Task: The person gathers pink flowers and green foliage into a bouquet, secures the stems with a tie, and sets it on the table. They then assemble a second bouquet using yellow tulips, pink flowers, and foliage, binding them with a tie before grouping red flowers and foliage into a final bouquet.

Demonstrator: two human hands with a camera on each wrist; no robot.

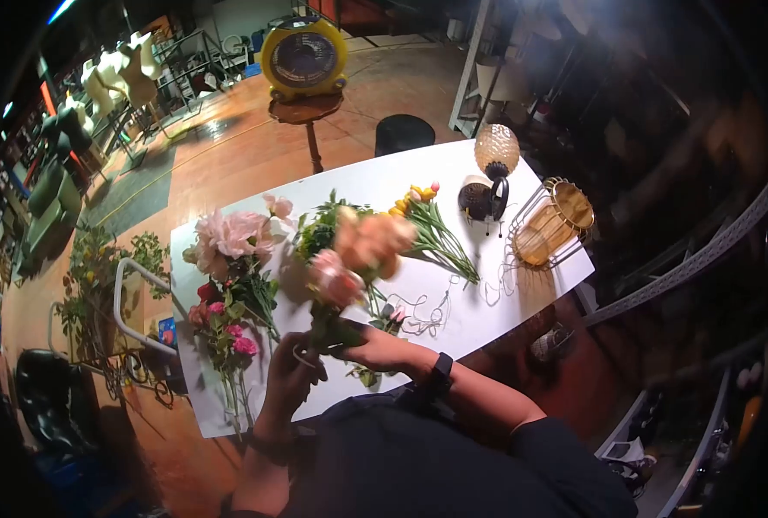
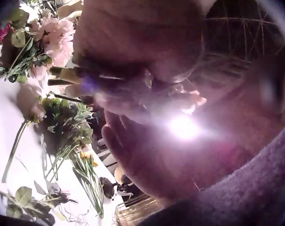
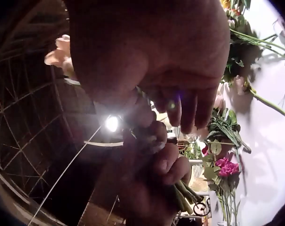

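Observation:
A bouquet of peach and pink artificial flowers (image 1: 366, 246) stands upright in front of the person, blurred at the blooms. The left hand (image 1: 290, 380) grips its gathered stems low down; the cut stem ends (image 3: 184, 197) stick out below those fingers in the right wrist view. Higher on the same stems is the right hand (image 1: 377, 350), thumb side against the bunch, with several fingers (image 3: 189, 110) reaching past it. A thin pale string (image 3: 62, 178) runs toward the hands. The hands partly hide where the string meets the stems.
On the white table (image 1: 332, 401) lie large pink peonies (image 1: 228, 233), magenta carnations (image 1: 244, 345), green foliage (image 1: 319, 233) and yellow tulips (image 1: 418, 198). Loose string (image 1: 427, 319) is spread near the middle. A glass-globed lamp (image 1: 496, 151) and a gold wire holder (image 1: 552, 224) stand at the right end.

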